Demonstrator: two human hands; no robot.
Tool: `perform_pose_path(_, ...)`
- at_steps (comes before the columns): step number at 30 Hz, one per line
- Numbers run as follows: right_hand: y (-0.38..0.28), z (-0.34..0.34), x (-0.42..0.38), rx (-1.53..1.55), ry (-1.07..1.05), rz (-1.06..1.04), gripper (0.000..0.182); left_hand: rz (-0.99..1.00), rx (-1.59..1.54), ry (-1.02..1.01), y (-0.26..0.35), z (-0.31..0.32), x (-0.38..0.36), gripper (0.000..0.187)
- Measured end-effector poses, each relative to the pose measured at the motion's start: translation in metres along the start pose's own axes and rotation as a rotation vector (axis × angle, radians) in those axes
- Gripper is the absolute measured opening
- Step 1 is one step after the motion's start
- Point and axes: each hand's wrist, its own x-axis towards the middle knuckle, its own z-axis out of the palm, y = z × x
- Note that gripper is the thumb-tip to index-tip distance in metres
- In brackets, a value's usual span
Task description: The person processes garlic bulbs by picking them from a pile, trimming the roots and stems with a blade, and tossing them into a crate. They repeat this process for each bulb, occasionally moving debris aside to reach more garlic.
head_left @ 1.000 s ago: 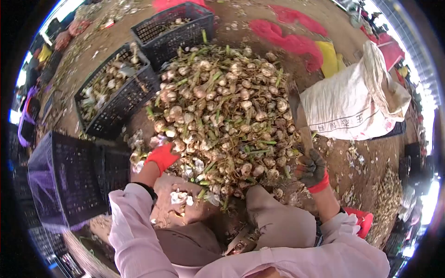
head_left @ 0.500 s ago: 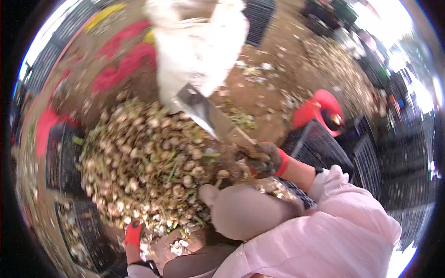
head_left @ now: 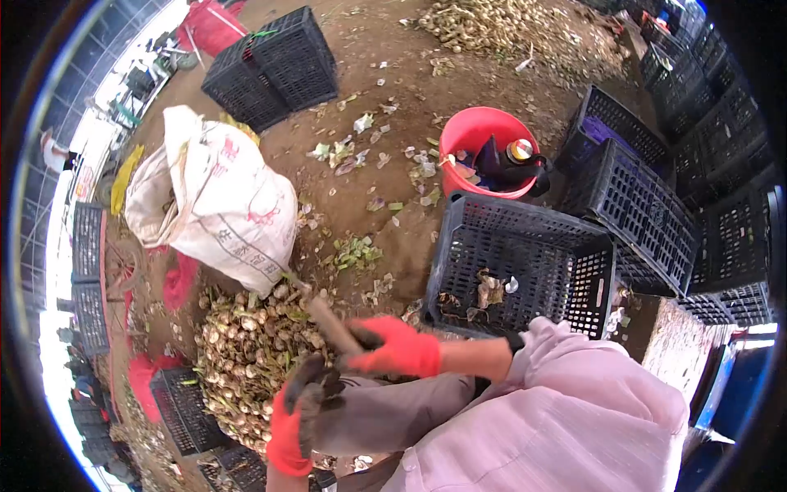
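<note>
My right hand (head_left: 392, 346), in a red glove with dark finger parts, is closed around the wooden handle (head_left: 332, 324) of the knife. The blade is seen nearly edge-on as a thin strip beyond the handle. Just below and left of it, my left hand (head_left: 293, 418), gloved alike, is raised with its dark fingers bent and slightly apart; nothing clear shows in them. Both hands are over the near edge of a heap of garlic bulbs (head_left: 238, 361) with stems. A white woven sack (head_left: 238, 201) stands behind the heap.
An open black crate (head_left: 525, 217) with a few scraps is at the right, beside a red bucket (head_left: 490, 123) holding dark items and a bottle. More black crates (head_left: 275, 70) stand behind, left and right. Another garlic pile (head_left: 492, 29) lies far back. A person (head_left: 53, 153) is at far left.
The view has swung right and down. My right hand has turned the knife from its broad face to nearly edge-on. My left hand has risen from the heap's lower edge towards my right hand.
</note>
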Motion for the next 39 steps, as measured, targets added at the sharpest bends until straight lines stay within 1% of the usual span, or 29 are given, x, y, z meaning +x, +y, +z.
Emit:
perform_pose_path(3, -0.003, 0.003, -0.001, -0.524, 0.087, -0.376, 0.052, 0.027, -0.152, -0.105, -0.022, 0.023, 0.026, 0.045)
perform_pose_path(6, -0.01, -0.006, -0.005, -0.752, -0.003, -0.312, 0.065, 0.101, 0.001, -0.181, -0.028, 0.03, 0.043, 0.041)
perform_pose_path(7, -0.013, -0.014, -0.006, -0.745, -0.001, -0.383, 0.059, 0.0, -0.071, -0.075, -0.028, 0.038, 0.044, 0.039)
perform_pose_path(10, -0.026, -0.074, -0.014, -0.471, -0.166, -0.496, 0.047, -0.034, -0.207, 0.048, 0.005, 0.064, 0.028, 0.042)
perform_pose_path(11, -0.015, -0.099, -0.017, -0.557, -0.004, -0.485, 0.046, -0.04, -0.23, 0.207, 0.004, 0.066, 0.022, 0.045)
perform_pose_path(12, 0.001, -0.126, -0.02, -0.642, 0.16, -0.471, 0.044, -0.029, -0.216, 0.284, -0.01, 0.042, 0.013, 0.044)
perform_pose_path(13, 0.006, -0.154, -0.026, -0.762, 0.372, -0.406, 0.037, -0.016, -0.202, 0.36, -0.024, 0.01, 0.007, 0.042)
perform_pose_path(14, 0.007, -0.182, -0.031, -0.949, 0.498, -0.258, 0.031, -0.005, -0.186, 0.436, -0.038, -0.022, 0.0, 0.041)
perform_pose_path(15, 0.023, -0.215, -0.034, -1.125, 0.616, -0.223, 0.026, -0.011, -0.172, 0.509, -0.039, -0.036, -0.003, 0.041)
perform_pose_path(16, 0.028, -0.246, -0.039, -1.196, 0.663, -0.144, 0.025, -0.032, -0.17, 0.565, -0.035, -0.038, -0.006, 0.042)
perform_pose_path(18, 0.053, -0.303, -0.043, -1.175, 0.777, -0.079, 0.026, -0.092, -0.162, 0.651, -0.03, -0.042, -0.017, 0.042)
perform_pose_path(20, 0.062, -0.336, -0.033, -0.781, 0.833, 0.086, 0.026, -0.123, -0.157, 0.685, -0.027, -0.042, -0.025, 0.042)
perform_pose_path(23, 0.037, -0.348, 0.006, -0.829, 0.58, 0.445, 0.03, -0.148, -0.16, 0.687, -0.024, -0.041, -0.031, 0.043)
perform_pose_path(24, 0.036, -0.352, 0.02, -0.903, 0.481, 0.55, 0.029, -0.15, -0.163, 0.683, -0.023, -0.04, -0.032, 0.043)
perform_pose_path(27, 0.056, -0.355, 0.056, -1.102, 0.266, 0.775, 0.025, -0.144, -0.173, 0.644, -0.021, -0.04, -0.036, 0.044)
perform_pose_path(30, 0.054, -0.364, 0.061, -1.129, 0.163, 0.83, 0.022, -0.131, -0.188, 0.583, -0.021, -0.044, -0.04, 0.044)
perform_pose_path(33, 0.011, -0.384, 0.047, -0.946, 0.115, 0.833, 0.021, -0.101, -0.213, 0.477, -0.022, -0.045, -0.045, 0.045)
perform_pose_path(35, -0.038, -0.392, 0.028, -0.753, 0.172, 0.883, 0.022, -0.169, -0.16, 0.567, -0.007, -0.015, -0.039, 0.045)
perform_pose_path(36, -0.05, -0.4, 0.02, -0.67, 0.22, 0.908, 0.023, -0.202, -0.136, 0.608, -0.001, -0.004, -0.038, 0.045)
perform_pose_path(37, -0.051, -0.423, 0.003, -0.94, -0.002, 0.533, 0.022, -0.234, -0.125, 0.434, 0.002, -0.012, -0.039, 0.051)
perform_pose_path(39, -0.062, -0.442, -0.039, -0.93, -0.092, 0.063, 0.026, -0.17, -0.028, 0.327, 0.006, 0.005, -0.025, 0.043)
